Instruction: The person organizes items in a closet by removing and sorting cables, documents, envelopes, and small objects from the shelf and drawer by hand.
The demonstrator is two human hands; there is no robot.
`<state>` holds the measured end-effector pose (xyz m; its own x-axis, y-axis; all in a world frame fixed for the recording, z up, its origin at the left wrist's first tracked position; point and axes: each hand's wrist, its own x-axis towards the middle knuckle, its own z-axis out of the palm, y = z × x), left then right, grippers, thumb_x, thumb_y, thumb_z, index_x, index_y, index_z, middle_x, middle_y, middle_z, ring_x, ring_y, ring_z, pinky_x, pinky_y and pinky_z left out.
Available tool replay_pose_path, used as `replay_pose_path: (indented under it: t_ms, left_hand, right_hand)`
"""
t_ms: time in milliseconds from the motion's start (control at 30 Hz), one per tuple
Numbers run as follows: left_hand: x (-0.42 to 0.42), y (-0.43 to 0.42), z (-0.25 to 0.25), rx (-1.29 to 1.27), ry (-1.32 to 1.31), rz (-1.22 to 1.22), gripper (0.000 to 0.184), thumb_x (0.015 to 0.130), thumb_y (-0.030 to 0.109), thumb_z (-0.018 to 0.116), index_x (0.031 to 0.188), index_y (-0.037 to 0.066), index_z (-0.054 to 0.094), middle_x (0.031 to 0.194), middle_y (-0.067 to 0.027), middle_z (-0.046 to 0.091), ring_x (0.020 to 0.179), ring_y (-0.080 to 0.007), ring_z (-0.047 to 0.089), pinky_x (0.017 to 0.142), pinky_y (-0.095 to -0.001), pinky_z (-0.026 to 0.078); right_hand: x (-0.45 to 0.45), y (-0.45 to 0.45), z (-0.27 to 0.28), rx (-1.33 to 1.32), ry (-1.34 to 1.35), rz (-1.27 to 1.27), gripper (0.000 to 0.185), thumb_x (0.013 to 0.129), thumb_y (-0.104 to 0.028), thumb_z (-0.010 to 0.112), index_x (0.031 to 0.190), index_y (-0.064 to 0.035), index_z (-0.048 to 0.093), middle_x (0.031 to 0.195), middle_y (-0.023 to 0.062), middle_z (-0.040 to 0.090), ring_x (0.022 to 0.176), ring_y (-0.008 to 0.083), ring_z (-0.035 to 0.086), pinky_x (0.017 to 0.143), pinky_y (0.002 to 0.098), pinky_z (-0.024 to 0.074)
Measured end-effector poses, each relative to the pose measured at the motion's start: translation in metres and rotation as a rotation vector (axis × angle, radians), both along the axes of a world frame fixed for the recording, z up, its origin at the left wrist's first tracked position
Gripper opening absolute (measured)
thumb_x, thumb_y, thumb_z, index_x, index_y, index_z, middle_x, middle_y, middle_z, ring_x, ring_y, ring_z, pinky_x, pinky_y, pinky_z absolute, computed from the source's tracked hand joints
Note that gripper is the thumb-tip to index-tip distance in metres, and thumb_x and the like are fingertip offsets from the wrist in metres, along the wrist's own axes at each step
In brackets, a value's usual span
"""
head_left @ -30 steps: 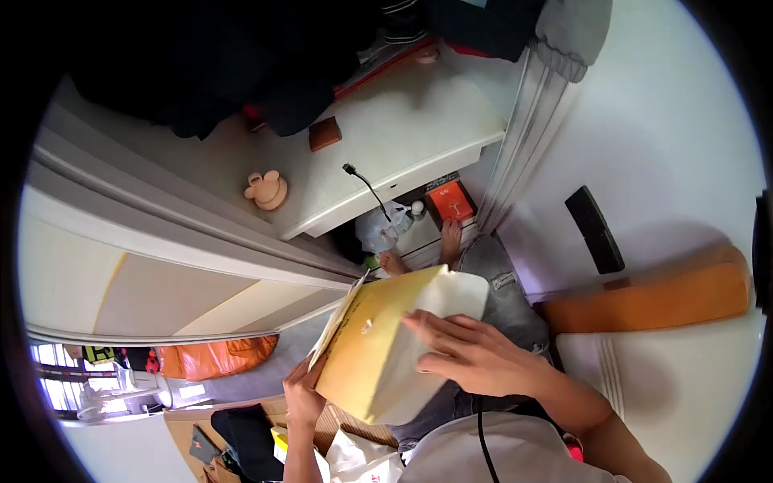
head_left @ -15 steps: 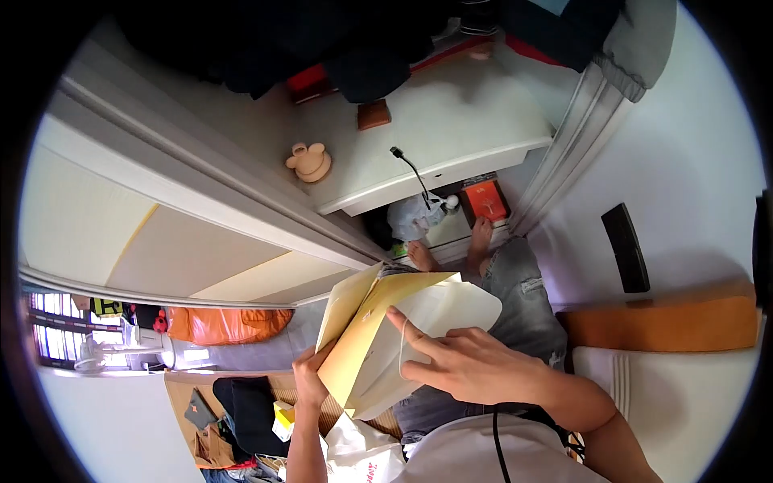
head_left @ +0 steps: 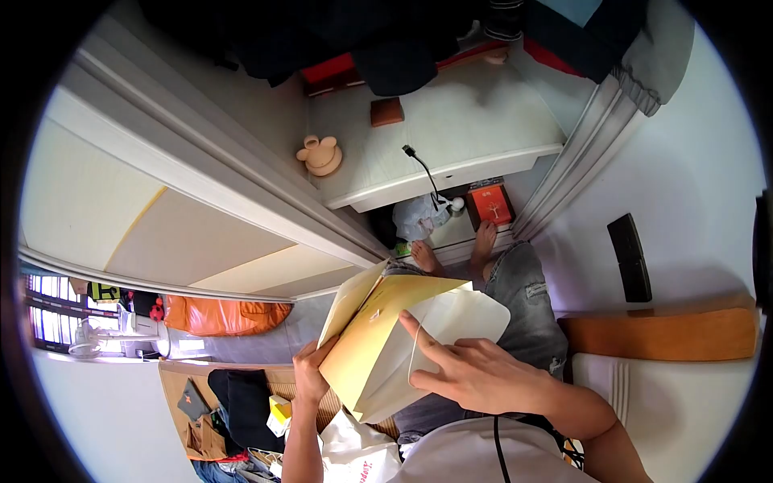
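Note:
A yellow folder (head_left: 362, 346) with an inner white flap (head_left: 459, 314) lies across my lap, partly opened. My left hand (head_left: 312, 372) grips its lower left edge, with fingers wrapped round the cover. Over the white flap is my right hand (head_left: 467, 366), its index finger stretched toward the yellow cover's edge and the other fingers apart. A thin white string (head_left: 414, 354) runs down from near that index fingertip to the thumb.
Ahead is a white shelf (head_left: 451, 129) with a brown wallet (head_left: 386, 112), a peach bear-shaped object (head_left: 320, 156) and a black cable (head_left: 420, 164). Below it are a red box (head_left: 491, 205) and a plastic bag (head_left: 417, 217). Clothes and a white bag (head_left: 354, 451) lie at lower left.
The view has shifted, so the shelf sits further right. The folder's cover has opened at the left, and my right index finger has stretched out, with a string now visible beside it.

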<state>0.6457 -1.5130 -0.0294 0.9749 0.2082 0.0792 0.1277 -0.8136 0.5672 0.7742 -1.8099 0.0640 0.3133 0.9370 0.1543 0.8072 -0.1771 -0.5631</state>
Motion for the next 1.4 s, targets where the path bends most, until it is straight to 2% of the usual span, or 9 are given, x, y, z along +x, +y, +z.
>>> replay_pose_path:
  t_ms: [67,167,233,267,533,600,1033,1200,1400]
  left_hand:
    - [0.001,-0.001,0.002,-0.008,-0.001,0.003,0.034,0.067,0.007,0.067,0.100,-0.002,0.068,0.091,-0.0201,0.067,0.080,-0.0349,0.065,0.071,-0.0361,0.052]
    - [0.000,0.001,0.003,-0.023,0.027,-0.037,0.036,0.067,0.007,0.067,0.101,-0.001,0.067,0.095,-0.0195,0.067,0.083,-0.0349,0.065,0.075,-0.0373,0.051]
    - [0.001,0.005,-0.002,0.048,-0.037,-0.119,0.037,0.066,0.008,0.067,0.102,0.000,0.067,0.100,-0.0184,0.066,0.087,-0.0345,0.064,0.077,-0.0378,0.051]
    - [0.001,0.006,-0.004,0.119,-0.094,-0.204,0.039,0.066,0.008,0.067,0.104,0.001,0.066,0.105,-0.0174,0.065,0.091,-0.0340,0.064,0.080,-0.0383,0.050]
    - [0.005,0.003,0.002,0.177,-0.101,-0.230,0.042,0.063,0.011,0.068,0.104,0.004,0.067,0.114,-0.0145,0.063,0.097,-0.0320,0.062,0.082,-0.0381,0.050]
    - [0.003,0.005,0.000,0.154,-0.095,-0.216,0.041,0.063,0.011,0.068,0.104,0.004,0.067,0.113,-0.0145,0.063,0.097,-0.0318,0.062,0.081,-0.0383,0.050]
    - [0.000,0.002,0.004,0.142,-0.118,-0.200,0.038,0.064,0.010,0.067,0.102,0.004,0.068,0.110,-0.0139,0.064,0.095,-0.0323,0.063,0.080,-0.0385,0.050]
    - [0.003,-0.009,0.021,0.204,-0.141,-0.301,0.038,0.063,0.009,0.067,0.101,0.004,0.068,0.110,-0.0135,0.065,0.092,-0.0304,0.064,0.080,-0.0382,0.050]
    - [-0.002,-0.011,0.015,0.114,-0.113,-0.162,0.035,0.065,0.008,0.068,0.100,0.004,0.068,0.107,-0.0146,0.065,0.091,-0.0319,0.064,0.078,-0.0377,0.051]
  right_hand:
    - [0.001,0.000,0.002,-0.002,-0.008,0.000,0.013,0.077,-0.008,0.058,0.088,-0.0108,0.052,0.147,0.0299,0.015,0.078,0.0247,0.066,0.079,0.0390,0.0498]
    - [0.004,-0.002,0.005,0.015,-0.026,-0.010,0.011,0.080,-0.013,0.056,0.088,-0.0082,0.050,0.141,0.0290,0.031,0.080,0.0220,0.066,0.071,0.0362,0.0516]
    - [0.009,-0.005,0.000,0.202,-0.067,-0.123,0.013,0.074,-0.011,0.062,0.086,-0.0130,0.056,0.128,0.0142,0.050,0.085,0.0216,0.064,0.075,0.0364,0.0498]
    - [0.012,-0.006,0.000,0.267,-0.060,-0.175,0.012,0.073,-0.012,0.064,0.083,-0.0119,0.058,0.104,0.0051,0.061,0.088,0.0204,0.062,0.077,0.0354,0.0484]
    - [0.020,-0.014,-0.024,0.287,0.084,0.031,0.019,0.070,-0.010,0.064,0.088,-0.0096,0.061,0.089,0.0009,0.062,0.088,0.0183,0.060,0.085,0.0367,0.0458]
    - [0.017,-0.015,-0.025,0.294,0.071,0.082,0.017,0.074,-0.011,0.061,0.091,-0.0102,0.061,0.091,0.0005,0.060,0.086,0.0183,0.059,0.080,0.0314,0.0449]
    - [0.013,-0.018,-0.019,0.442,0.040,0.066,0.015,0.074,-0.013,0.065,0.089,-0.0103,0.062,0.092,0.0005,0.061,0.079,0.0171,0.061,0.064,0.0295,0.0488]
    - [0.014,0.009,-0.017,0.435,0.111,-0.329,0.024,0.069,-0.018,0.074,0.088,-0.0101,0.063,0.089,0.0007,0.059,0.081,0.0186,0.058,0.075,0.0345,0.0451]
    - [0.008,-0.009,-0.039,0.248,0.201,0.021,0.039,0.071,-0.027,0.074,0.105,-0.0111,0.063,0.104,0.0044,0.058,0.099,0.0227,0.055,0.085,0.0360,0.0414]
